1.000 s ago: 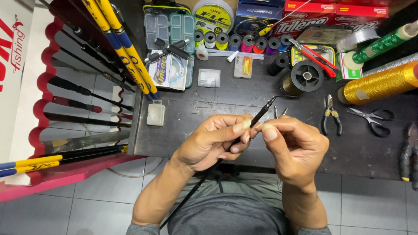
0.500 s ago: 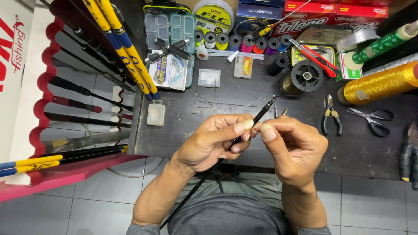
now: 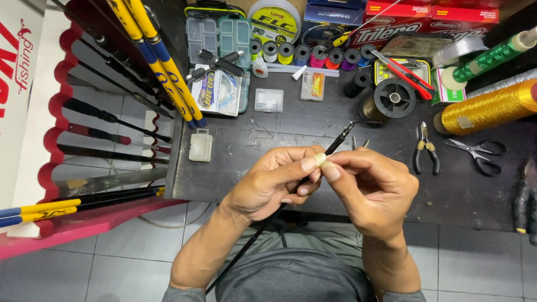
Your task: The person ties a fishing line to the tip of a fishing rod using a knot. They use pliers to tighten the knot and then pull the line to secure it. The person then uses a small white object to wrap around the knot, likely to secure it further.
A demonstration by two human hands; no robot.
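Observation:
A thin black rod (image 3: 339, 143) slants from my lap up across the dark workbench (image 3: 268, 179), its tip pointing to the upper right. My left hand (image 3: 274, 182) is wrapped around the rod near its upper end. My right hand (image 3: 372, 187) meets it from the right, thumb and forefinger pinched against the rod just below the tip. The part of the rod under both hands is hidden. A black spool (image 3: 394, 98) and two small metal pieces (image 3: 359, 143) lie on the bench just beyond the tip.
A pink rack (image 3: 61, 112) of fishing rods stands at the left, with yellow-and-blue rods (image 3: 162, 61) leaning over it. Tackle boxes, small coloured thread spools (image 3: 305, 53), a gold thread cone (image 3: 492, 109), a green spool, pliers (image 3: 425, 148) and scissors (image 3: 481, 152) crowd the bench.
Both hands stay on the rod almost unmoved; the fingertips have shifted only slightly along it.

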